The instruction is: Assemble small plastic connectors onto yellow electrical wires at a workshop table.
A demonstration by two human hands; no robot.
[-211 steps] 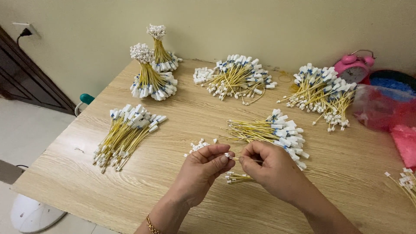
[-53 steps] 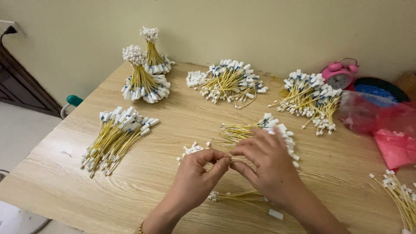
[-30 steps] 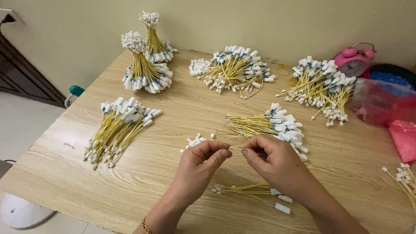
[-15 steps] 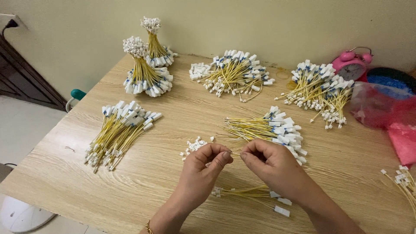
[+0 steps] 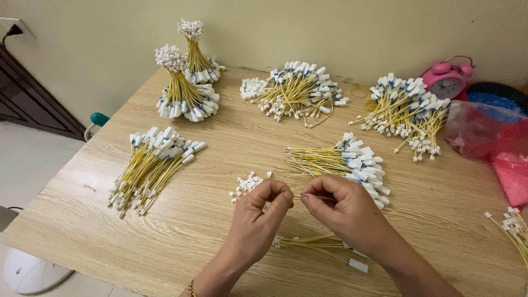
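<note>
My left hand (image 5: pixel 258 220) and my right hand (image 5: pixel 344 212) meet over the wooden table (image 5: pixel 209 242), fingertips pinched together on a thin yellow wire (image 5: pixel 300 196) held between them. Just beyond my left hand lies a small heap of loose white connectors (image 5: pixel 247 184). Beyond my right hand sits a pile of yellow wires with white and blue plugs (image 5: pixel 341 162). A few finished yellow wires (image 5: pixel 313 242) lie on the table under my wrists.
More bundles of yellow wires lie at the left (image 5: pixel 151 168), back middle (image 5: pixel 294 91), back right (image 5: pixel 404 107) and far right edge (image 5: pixel 509 223). Two tied bundles stand upright at the back left (image 5: pixel 181 88). A pink alarm clock (image 5: pixel 448 80) and pink plastic bags (image 5: pixel 495 143) sit at the right.
My hands stay pinched together at the same spot, with only small finger movements. The view has shifted slightly. A few more wires lie under my wrists than seven seconds ago.
</note>
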